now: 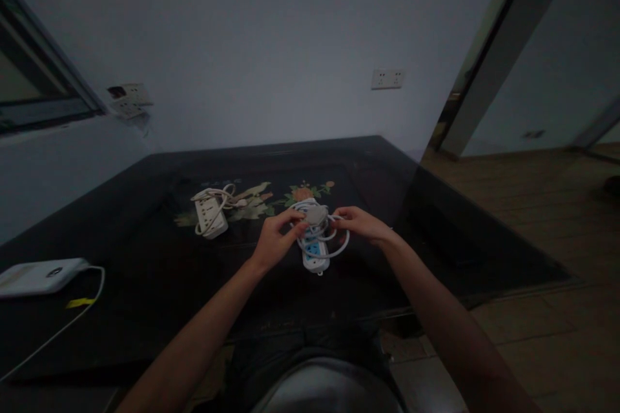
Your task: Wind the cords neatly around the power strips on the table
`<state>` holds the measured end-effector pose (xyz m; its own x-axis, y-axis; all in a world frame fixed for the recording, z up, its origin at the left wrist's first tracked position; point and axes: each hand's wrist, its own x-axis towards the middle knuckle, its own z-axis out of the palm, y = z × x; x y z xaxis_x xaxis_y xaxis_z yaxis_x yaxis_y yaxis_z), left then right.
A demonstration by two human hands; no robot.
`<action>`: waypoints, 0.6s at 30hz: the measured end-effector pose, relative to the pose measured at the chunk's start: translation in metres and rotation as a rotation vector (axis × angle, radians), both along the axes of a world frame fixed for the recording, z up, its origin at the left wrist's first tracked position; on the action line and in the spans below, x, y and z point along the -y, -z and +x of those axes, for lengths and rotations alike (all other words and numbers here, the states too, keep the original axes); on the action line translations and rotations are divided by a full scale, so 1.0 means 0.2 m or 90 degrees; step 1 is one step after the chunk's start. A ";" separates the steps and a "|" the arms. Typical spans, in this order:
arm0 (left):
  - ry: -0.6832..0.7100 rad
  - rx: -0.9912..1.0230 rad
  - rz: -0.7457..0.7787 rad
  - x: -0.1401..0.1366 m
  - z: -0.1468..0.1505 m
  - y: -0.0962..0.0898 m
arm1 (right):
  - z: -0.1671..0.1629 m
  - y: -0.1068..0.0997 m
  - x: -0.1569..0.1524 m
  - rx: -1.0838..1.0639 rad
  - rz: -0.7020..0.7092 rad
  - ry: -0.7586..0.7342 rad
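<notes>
On the black table lies a white power strip (315,262) with blue socket faces. Its white cord (347,242) is looped loosely around and over it. A pale grey plug (316,214) sits above the strip's upper part, and my left hand (277,239) pinches its left side between thumb and fingers. From the right, my right hand (361,224) is closed on a loop of the cord, close beside the plug. The far end of the strip is partly hidden by plug and cord.
A second, cream power strip (211,214) with its cord wound on it lies to the left. Nearer the left edge is a white device (42,276) with a thin cable (72,322). A wall socket (387,79) is behind the black table (387,284).
</notes>
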<state>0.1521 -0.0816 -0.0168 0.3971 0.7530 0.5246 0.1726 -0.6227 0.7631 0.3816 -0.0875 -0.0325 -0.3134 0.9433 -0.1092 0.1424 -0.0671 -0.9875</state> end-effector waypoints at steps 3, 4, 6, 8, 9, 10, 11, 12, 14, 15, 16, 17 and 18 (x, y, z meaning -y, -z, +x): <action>-0.064 -0.089 0.108 0.00 -0.01 -0.03 | -0.01 0.00 0.00 -0.047 -0.018 0.019; -0.077 -0.122 0.137 0.00 -0.01 -0.03 | -0.01 0.01 0.00 -0.059 -0.021 0.027; -0.091 -0.194 0.176 -0.01 -0.02 -0.04 | -0.01 0.01 -0.01 -0.076 -0.025 0.038; -0.095 -0.272 0.197 -0.01 -0.01 -0.05 | -0.02 0.02 -0.01 -0.085 -0.029 0.045; -0.095 -0.309 0.201 -0.01 -0.01 -0.05 | -0.02 0.02 -0.01 -0.088 -0.030 0.049; -0.095 -0.344 0.200 -0.01 -0.01 -0.05 | -0.02 0.01 -0.01 -0.090 -0.029 0.053; -0.093 -0.376 0.194 -0.01 -0.01 -0.05 | -0.03 0.01 -0.01 -0.091 -0.028 0.057; -0.089 -0.406 0.186 -0.01 0.00 -0.06 | -0.03 0.01 -0.01 -0.091 -0.026 0.061; -0.074 -0.456 0.168 -0.01 0.01 -0.07 | -0.04 0.00 -0.01 -0.088 -0.019 0.067; -0.065 -0.477 0.165 0.00 0.01 -0.07 | -0.04 0.00 0.00 -0.085 -0.015 0.069; -0.058 -0.495 0.167 0.00 0.02 -0.08 | -0.04 -0.01 0.00 -0.081 -0.009 0.070; -0.055 -0.512 0.174 0.00 0.03 -0.08 | -0.04 -0.02 0.00 -0.078 -0.003 0.069; -0.058 -0.528 0.184 0.00 0.03 -0.09 | -0.05 -0.02 0.01 -0.076 0.003 0.068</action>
